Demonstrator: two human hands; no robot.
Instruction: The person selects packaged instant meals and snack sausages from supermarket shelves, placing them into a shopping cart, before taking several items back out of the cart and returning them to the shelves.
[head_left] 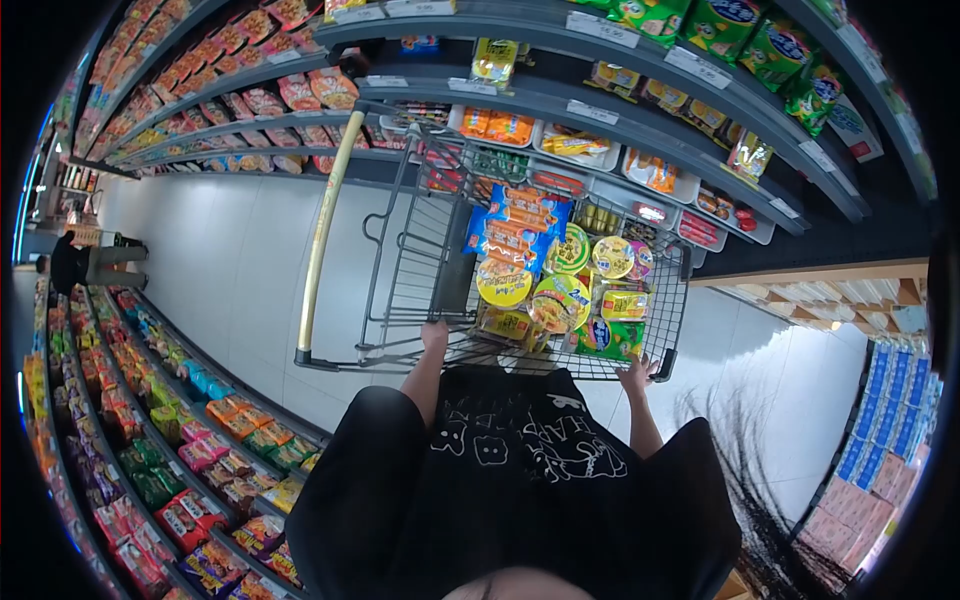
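Observation:
A wire shopping cart [402, 270] stands sideways in front of me, its pale yellow handle bar [329, 235] to the left. My left hand [434, 336] is closed on the near side of the cart, towards the handle end. Near the front corner, my right hand [637, 374] holds the same side's rim, its fingers partly hooked over the wire. Inside lie a blue-and-orange sausage pack [517, 228], a yellow noodle cup [504, 284], a green-lidded cup [570, 250], a larger bowl [559, 304] and a green snack bag [612, 338], among several other packs.
Shelves [700, 75] of packaged food run close behind the cart's far side. Another shelf [190, 430] of colourful snack bags curves along the lower left. A person in dark clothing [70, 262] is far down the aisle. Stacked blue-and-white cartons [890, 410] stand at right.

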